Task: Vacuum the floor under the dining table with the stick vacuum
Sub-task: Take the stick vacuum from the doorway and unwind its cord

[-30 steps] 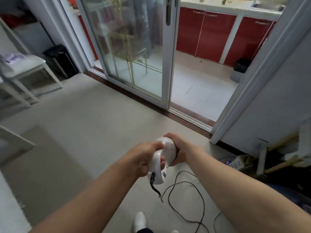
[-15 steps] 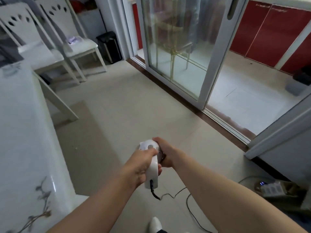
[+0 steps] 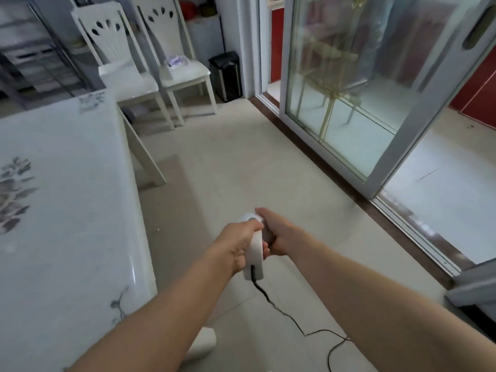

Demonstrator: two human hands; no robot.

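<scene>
The white handle of the stick vacuum (image 3: pixel 254 253) is in front of me, low in the middle of the head view. My left hand (image 3: pixel 236 244) grips its curved grip from the left. My right hand (image 3: pixel 273 232) holds the handle's far side, fingers curled round it. A black cord (image 3: pixel 279 310) runs from the handle's bottom end down across the floor to the right. The vacuum's tube and floor head are hidden behind my hands. The white dining table (image 3: pixel 67 210) with a grey leaf pattern fills the left side; one table leg (image 3: pixel 146 157) stands on the beige tiled floor (image 3: pixel 241 162).
Two white chairs (image 3: pixel 150 71) stand at the far end beyond the table, with a black bin (image 3: pixel 226 76) to their right. A glass sliding door (image 3: pixel 349 89) and its floor track (image 3: pixel 402 216) run along the right, open onto a kitchen with red cabinets.
My view has swung left: the table and chairs have come into the picture and the sliding door has shifted right. Both hands keep the same hold on the vacuum handle.
</scene>
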